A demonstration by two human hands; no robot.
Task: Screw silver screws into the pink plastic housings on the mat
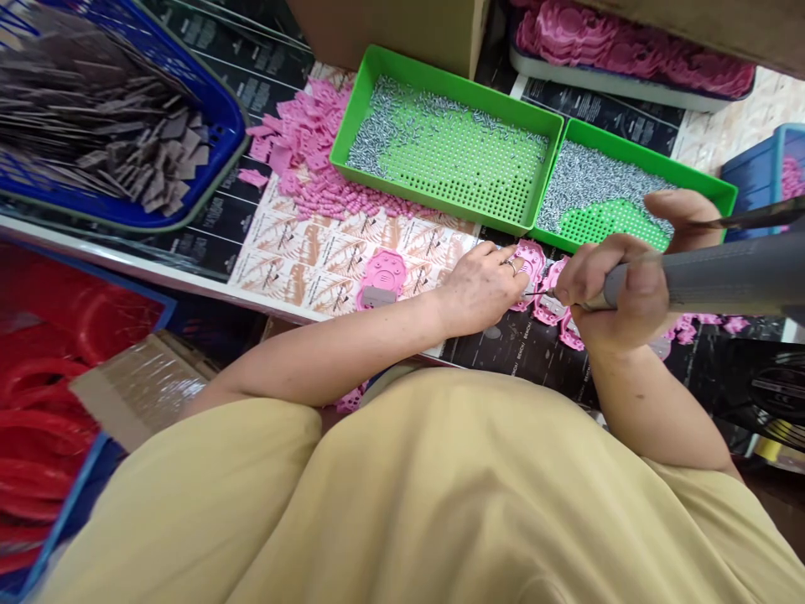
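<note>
Flat pink paw-shaped plastic piece [530, 262] sits on the bench [521, 352], pinned under the left hand [481, 285] fingers. Right hand [620, 289] is clenched round a grey power screwdriver [710, 277]. Two green perforated trays [440, 134] of small metal screws sit just behind, loose pink bits [302, 143] beside. Black sheet reads "BEACH".

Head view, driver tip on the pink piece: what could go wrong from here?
1. The left hand pins the pink piece right beside the tip of the grey driver gripped by the right hand; a slip could jab the fingers.
2. The right green tray of small screws sits close behind the right hand; a bump might scatter them.
</note>
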